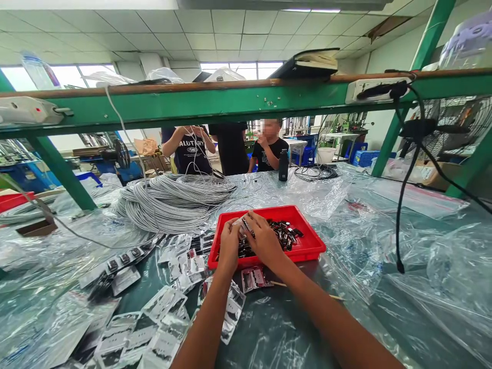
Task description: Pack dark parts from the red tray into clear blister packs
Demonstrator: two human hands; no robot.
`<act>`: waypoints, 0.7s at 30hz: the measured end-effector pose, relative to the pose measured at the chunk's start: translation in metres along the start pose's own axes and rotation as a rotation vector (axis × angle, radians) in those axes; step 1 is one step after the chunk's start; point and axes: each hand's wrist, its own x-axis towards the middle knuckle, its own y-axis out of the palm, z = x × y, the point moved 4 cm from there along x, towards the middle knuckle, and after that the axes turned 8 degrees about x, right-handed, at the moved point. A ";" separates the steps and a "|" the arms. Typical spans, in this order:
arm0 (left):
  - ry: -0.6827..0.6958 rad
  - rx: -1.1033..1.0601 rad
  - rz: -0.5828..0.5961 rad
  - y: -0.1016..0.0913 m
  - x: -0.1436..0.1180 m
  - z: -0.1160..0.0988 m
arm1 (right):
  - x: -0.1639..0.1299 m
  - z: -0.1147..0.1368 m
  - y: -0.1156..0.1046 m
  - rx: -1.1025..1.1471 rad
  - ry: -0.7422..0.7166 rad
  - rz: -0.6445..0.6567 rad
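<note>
My left hand [229, 242] and my right hand [263, 239] meet over a red tray [311, 241] on the table. Both pinch a small clear plastic packet [242, 224] between their fingertips. The tray holds several small black parts [286, 234]. Filled clear packets [184, 264] lie spread on the table to the left of the tray, and more packets [161, 328] trail toward the near edge. One packet [254, 278] rests just in front of the tray, under my right wrist.
A big coil of grey cable [172, 202] sits behind the packets. Crumpled clear plastic sheeting [403, 246] covers the table. A green shelf frame [230, 102] spans overhead, and a black cord [402, 205] hangs at the right. People [269, 146] stand across the table beside a black bottle [283, 165].
</note>
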 end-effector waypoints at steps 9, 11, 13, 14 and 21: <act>0.047 0.050 -0.024 -0.010 0.003 0.011 | -0.007 0.002 0.009 0.152 0.010 -0.053; 0.051 -0.002 0.018 -0.009 0.004 0.012 | -0.008 0.001 0.010 0.240 0.065 -0.099; 0.019 -0.054 0.086 -0.010 0.005 0.012 | -0.008 -0.001 0.008 0.367 0.147 -0.127; -0.008 -0.072 0.123 -0.011 0.006 0.011 | -0.008 -0.003 0.006 0.441 0.199 -0.128; -0.088 -0.092 0.222 -0.015 0.006 0.006 | -0.002 -0.020 -0.003 0.679 0.355 -0.023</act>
